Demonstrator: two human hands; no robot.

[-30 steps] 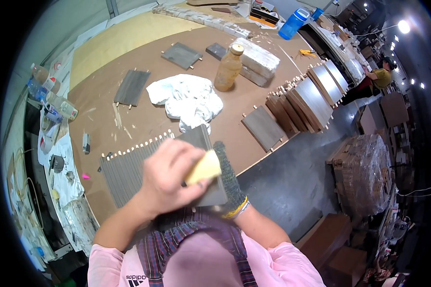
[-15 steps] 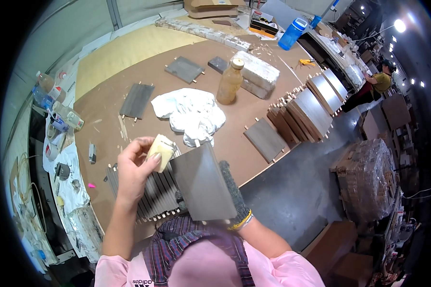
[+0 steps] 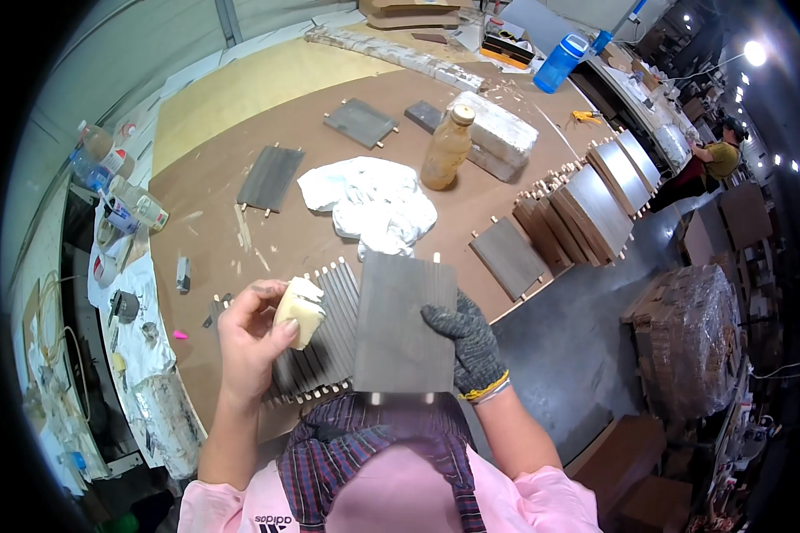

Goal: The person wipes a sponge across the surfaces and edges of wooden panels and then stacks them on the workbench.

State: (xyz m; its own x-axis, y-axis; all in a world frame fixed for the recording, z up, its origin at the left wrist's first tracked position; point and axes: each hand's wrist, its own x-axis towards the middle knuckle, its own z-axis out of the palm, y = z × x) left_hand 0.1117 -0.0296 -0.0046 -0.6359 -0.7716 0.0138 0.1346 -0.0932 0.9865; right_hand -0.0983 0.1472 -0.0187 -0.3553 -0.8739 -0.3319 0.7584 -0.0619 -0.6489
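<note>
Pinched between the thumb and fingers of my bare left hand (image 3: 253,330) is a pale yellow sponge (image 3: 300,313) with a torn edge. My right hand (image 3: 468,342), in a dark grey knitted glove with a yellow cuff, grips a grey wooden panel (image 3: 404,324) by its right edge, thumb on its face. Light dowel pegs stick out of the panel's ends. The sponge is apart from the panel. Below my left hand, a row of similar grey panels (image 3: 333,330) stands on edge on the table, partly hidden by that hand.
A crumpled white cloth (image 3: 364,200) lies ahead on the brown-covered table (image 3: 213,191), near a bottle of yellowish liquid (image 3: 446,149) and a wrapped white block (image 3: 498,133). Single panels (image 3: 271,178) lie around. Stacked panels (image 3: 587,209) line the right edge. Bottles (image 3: 138,204) stand left; a person (image 3: 720,155) works far right.
The panel in my right hand has shifted right and turned, its face now toward me with my gloved thumb showing on it. My left hand still holds the sponge, slightly lower.
</note>
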